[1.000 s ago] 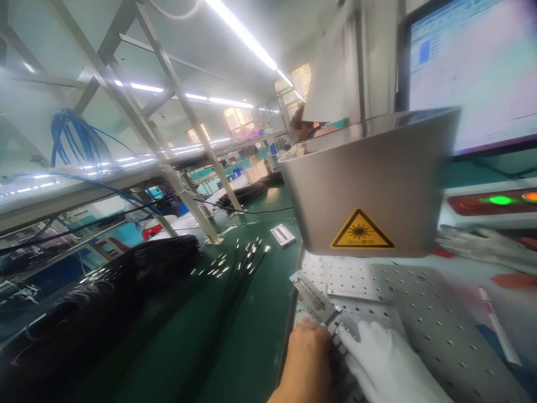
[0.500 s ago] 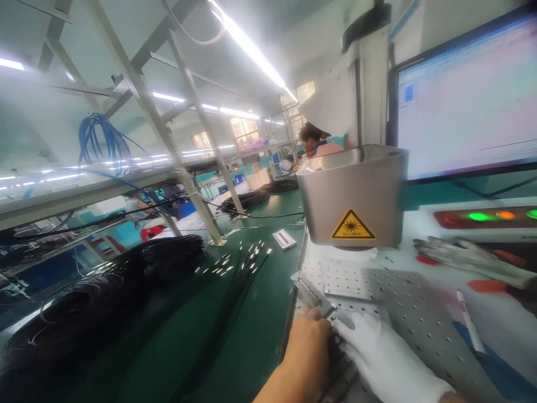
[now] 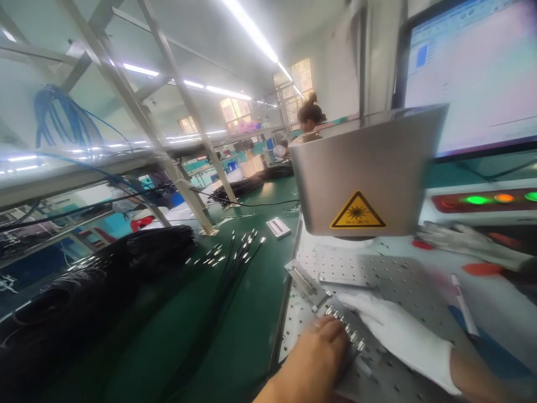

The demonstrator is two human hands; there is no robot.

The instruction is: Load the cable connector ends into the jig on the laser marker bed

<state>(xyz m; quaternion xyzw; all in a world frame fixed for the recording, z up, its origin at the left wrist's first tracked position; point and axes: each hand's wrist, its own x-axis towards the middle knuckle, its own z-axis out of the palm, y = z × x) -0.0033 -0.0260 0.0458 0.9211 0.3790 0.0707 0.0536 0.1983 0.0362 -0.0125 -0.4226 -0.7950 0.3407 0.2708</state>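
Note:
A metal fixture (image 3: 308,285) lies slanted on the perforated metal plate, with a row of small silver connectors (image 3: 340,320) along it. My bare left hand (image 3: 323,350) is curled at the near side of this row, fingers bent over black cables that show only darkly beneath. On the row's other side is my right hand (image 3: 390,324) in a white glove, fingers stretched out and held together, the tips near the fixture. Its palm side is hidden. Left of the plate, a bundle of black cables (image 3: 226,291) with silver ends lies on the green table.
A metal housing (image 3: 356,173) with a yellow laser warning sign hangs over the plate (image 3: 415,302). Coiled black cables (image 3: 104,285) lie at left. At right are a monitor (image 3: 474,84), lit buttons (image 3: 476,200), a glove (image 3: 470,243) and a marker (image 3: 465,308). A person sits behind.
The view has shifted. My right hand has drawn away from my left and straightened, uncovering the connector row. My left hand has moved slightly right and down along the fixture.

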